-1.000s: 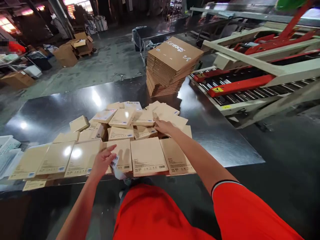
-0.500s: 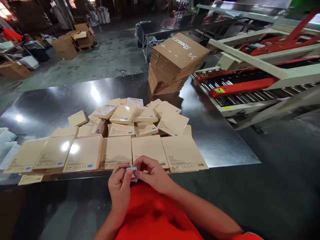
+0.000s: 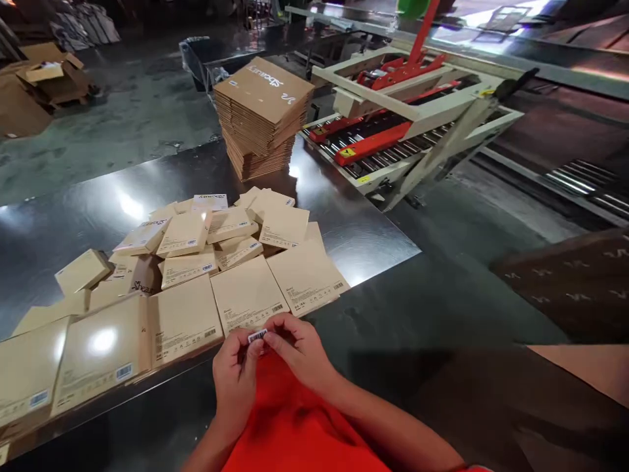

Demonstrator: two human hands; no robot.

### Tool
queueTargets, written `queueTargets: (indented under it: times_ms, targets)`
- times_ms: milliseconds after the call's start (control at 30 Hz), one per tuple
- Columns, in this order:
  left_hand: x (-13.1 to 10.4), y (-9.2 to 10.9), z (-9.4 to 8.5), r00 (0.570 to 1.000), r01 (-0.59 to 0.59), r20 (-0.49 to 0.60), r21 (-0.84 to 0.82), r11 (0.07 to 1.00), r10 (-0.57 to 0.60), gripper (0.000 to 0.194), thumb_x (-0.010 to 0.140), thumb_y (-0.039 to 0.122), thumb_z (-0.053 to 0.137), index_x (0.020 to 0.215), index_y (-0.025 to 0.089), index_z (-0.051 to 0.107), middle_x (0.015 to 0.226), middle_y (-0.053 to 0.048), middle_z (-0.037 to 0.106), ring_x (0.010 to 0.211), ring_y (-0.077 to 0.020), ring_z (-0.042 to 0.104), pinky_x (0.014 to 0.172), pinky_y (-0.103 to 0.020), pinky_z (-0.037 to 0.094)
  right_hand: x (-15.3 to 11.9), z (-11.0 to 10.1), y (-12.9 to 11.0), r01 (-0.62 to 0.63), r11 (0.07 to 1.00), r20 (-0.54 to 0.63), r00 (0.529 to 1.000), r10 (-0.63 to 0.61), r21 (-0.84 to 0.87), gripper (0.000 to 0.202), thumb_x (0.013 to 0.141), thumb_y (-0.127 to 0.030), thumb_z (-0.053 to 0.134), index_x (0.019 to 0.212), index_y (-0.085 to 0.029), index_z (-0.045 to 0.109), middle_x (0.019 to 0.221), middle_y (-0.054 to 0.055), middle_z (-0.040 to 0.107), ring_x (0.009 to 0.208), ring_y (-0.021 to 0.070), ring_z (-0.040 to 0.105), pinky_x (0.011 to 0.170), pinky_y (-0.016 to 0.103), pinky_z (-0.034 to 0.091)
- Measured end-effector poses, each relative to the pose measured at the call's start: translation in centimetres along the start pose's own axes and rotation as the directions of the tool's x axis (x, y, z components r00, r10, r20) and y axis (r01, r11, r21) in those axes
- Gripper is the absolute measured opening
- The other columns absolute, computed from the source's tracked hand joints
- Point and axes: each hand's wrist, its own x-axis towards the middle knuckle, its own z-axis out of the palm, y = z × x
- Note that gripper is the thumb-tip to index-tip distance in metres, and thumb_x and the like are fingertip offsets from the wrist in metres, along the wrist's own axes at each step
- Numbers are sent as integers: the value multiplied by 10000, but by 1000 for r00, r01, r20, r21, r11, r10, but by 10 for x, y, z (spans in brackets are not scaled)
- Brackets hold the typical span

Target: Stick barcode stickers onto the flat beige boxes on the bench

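Between the fingertips of my left hand (image 3: 236,364) and my right hand (image 3: 299,347) is a small white barcode label (image 3: 257,335). Both hands pinch it, one at each side, close in front of my red shirt. Just beyond them, a row of flat cream boxes (image 3: 251,295) lies along the table's near edge, with printed text and barcodes on their faces. Behind that row, more cream boxes (image 3: 184,233) are heaped loosely, some tilted on others. My fingers hide part of the label.
A tall stack of flattened brown cartons (image 3: 265,98) stands at the back of the shiny metal table (image 3: 363,252). To the right is a roller conveyor machine (image 3: 378,124) with red bars. Open cartons (image 3: 54,75) sit on the floor at far left. Brown cardboard (image 3: 580,288) lies at the right.
The view has turned to the right, so the boxes and cartons appear further left. In my fingers, the label's barcode now faces up, and its blue edge no longer shows.
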Motion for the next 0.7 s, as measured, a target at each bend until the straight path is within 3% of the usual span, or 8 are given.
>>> queueTargets:
  times_ms: [167, 300, 367, 433, 567, 700]
  targets:
    - [6, -5, 15, 993, -114, 13, 166, 979, 114, 341, 854, 346, 550, 566, 192, 453, 498, 57, 441, 456, -80, 404, 445, -183, 326, -2, -19, 1, 59, 993, -135, 988, -72, -100, 152, 821, -319, 602, 726, -200, 602, 701, -5, 580, 650, 122, 539, 606, 236, 453]
    - [6, -6, 25, 987, -151, 78, 197, 969, 138, 373, 852, 341, 561, 530, 184, 457, 475, 60, 409, 444, -74, 375, 443, -187, 309, 6, -59, 3, 103, 985, -259, 956, -137, -139, 197, 831, -367, 609, 732, -196, 602, 764, 13, 585, 722, 138, 539, 653, 251, 436]
    - [6, -5, 29, 981, -165, 126, 170, 972, 144, 345, 858, 330, 559, 552, 181, 504, 501, 51, 451, 467, -78, 407, 465, -184, 336, 9, -79, 3, 76, 988, -260, 960, -109, -133, 225, 828, -403, 612, 749, -193, 599, 816, 22, 587, 756, 142, 533, 672, 257, 430]
    - [5, -3, 31, 977, -177, 147, 139, 974, 157, 320, 863, 318, 558, 575, 179, 535, 532, 41, 490, 494, -81, 441, 492, -181, 362, 8, -91, 3, 9, 994, -190, 981, -28, -105, 244, 830, -427, 607, 786, -186, 608, 829, 23, 582, 753, 137, 520, 666, 258, 421]
    - [6, -1, 35, 971, -203, 146, 102, 974, 187, 282, 859, 295, 567, 603, 176, 567, 578, 28, 554, 533, -84, 496, 524, -174, 391, 0, -78, 5, -79, 997, 12, 997, 79, 9, 259, 799, -429, 648, 835, -174, 618, 817, 22, 589, 733, 135, 527, 651, 260, 424]
    - [7, -2, 36, 970, -207, 154, 126, 970, 187, 295, 862, 301, 567, 596, 174, 564, 551, 35, 547, 505, -77, 477, 495, -170, 376, -6, -50, 8, -45, 999, -26, 999, 46, 8, 207, 803, -375, 650, 745, -185, 588, 796, 14, 588, 744, 139, 542, 674, 264, 437]
